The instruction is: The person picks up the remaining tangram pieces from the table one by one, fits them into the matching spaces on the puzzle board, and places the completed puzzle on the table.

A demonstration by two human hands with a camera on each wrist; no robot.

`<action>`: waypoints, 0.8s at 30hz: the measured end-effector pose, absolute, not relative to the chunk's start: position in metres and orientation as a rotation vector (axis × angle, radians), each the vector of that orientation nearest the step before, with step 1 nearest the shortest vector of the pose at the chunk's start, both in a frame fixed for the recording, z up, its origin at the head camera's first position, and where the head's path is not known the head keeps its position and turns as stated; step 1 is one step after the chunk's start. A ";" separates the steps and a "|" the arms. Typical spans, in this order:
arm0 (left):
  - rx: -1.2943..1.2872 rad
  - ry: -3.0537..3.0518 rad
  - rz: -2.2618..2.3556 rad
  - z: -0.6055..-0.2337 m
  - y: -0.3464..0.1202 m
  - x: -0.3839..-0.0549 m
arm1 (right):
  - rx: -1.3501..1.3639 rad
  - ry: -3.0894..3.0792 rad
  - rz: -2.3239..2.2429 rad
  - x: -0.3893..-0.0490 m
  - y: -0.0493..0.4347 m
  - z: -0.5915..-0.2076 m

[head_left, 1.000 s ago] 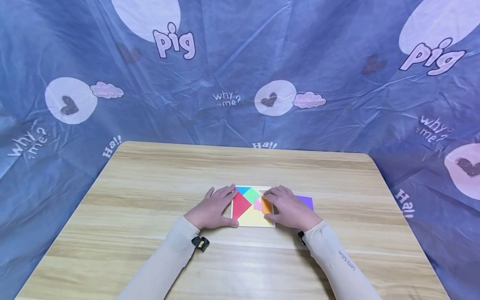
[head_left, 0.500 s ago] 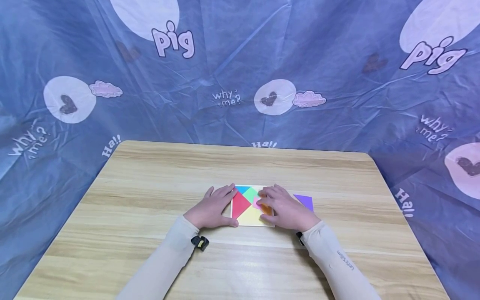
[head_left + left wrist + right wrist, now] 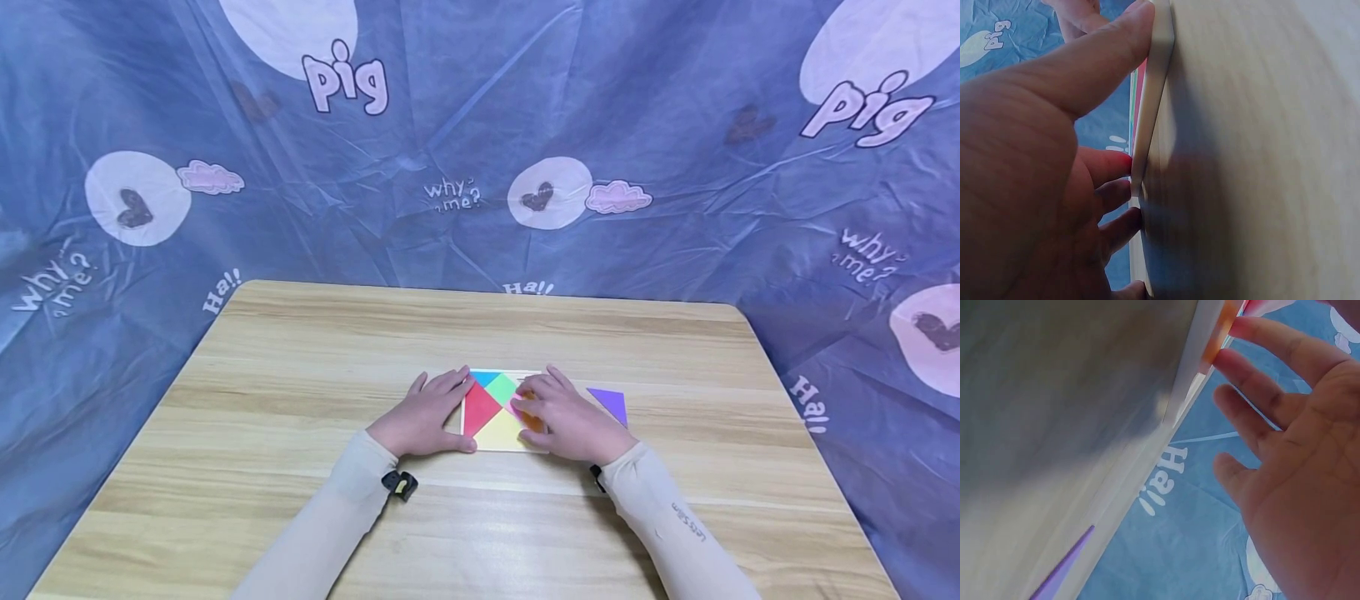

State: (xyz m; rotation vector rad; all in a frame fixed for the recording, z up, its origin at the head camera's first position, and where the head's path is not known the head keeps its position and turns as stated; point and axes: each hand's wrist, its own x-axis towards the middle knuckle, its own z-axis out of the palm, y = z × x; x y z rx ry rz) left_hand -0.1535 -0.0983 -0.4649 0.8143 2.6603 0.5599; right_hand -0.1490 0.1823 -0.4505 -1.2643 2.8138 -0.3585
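Observation:
A white-rimmed tangram tray point(image 3: 509, 452) lies on the table, filled with flat coloured pieces. My left hand point(image 3: 425, 417) holds its left side, thumb at the near corner and fingertips at the far one. Visible are a red piece point(image 3: 480, 408), a blue piece point(image 3: 483, 377), a green piece point(image 3: 501, 388) and a yellow piece point(image 3: 498, 433). Over the tray's right part, my right hand point(image 3: 573, 418) touches the orange piece point(image 3: 1217, 339) with extended, slightly bent fingertips. Its fingers mostly cover the pink piece point(image 3: 510, 407). A purple triangle point(image 3: 611, 402) lies outside the tray, right of that hand.
The wood-grain table point(image 3: 337, 350) extends around the tray on all sides. Behind and beside it hangs a blue printed cloth point(image 3: 420, 117). A dark strap mount point(image 3: 400, 484) sits on the left wrist.
My right hand has shifted slightly left over the tray, its fingers reaching from the orange piece onto the pink one. The pink piece now sits closer to the green piece. My left hand stays put.

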 end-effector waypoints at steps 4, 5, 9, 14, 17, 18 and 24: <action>0.806 2.661 0.560 -0.464 -0.098 -0.153 | -1.285 2.808 -0.396 -0.149 0.181 -0.450; 0.803 2.661 0.563 -0.464 -0.098 -0.153 | -1.276 2.807 -0.412 -0.149 0.181 -0.451; 0.796 2.657 0.565 -0.463 -0.098 -0.152 | -1.169 2.816 -0.501 -0.151 0.184 -0.451; 0.790 2.652 0.566 -0.462 -0.097 -0.152 | -1.073 2.815 -0.513 -0.152 0.190 -0.450; 0.791 2.656 0.560 -0.463 -0.098 -0.152 | -1.077 2.794 -0.495 -0.153 0.192 -0.449; 0.791 2.656 0.559 -0.463 -0.098 -0.152 | -1.080 2.791 -0.492 -0.153 0.192 -0.449; 0.783 2.654 0.553 -0.461 -0.098 -0.152 | -1.076 2.794 -0.491 -0.152 0.192 -0.448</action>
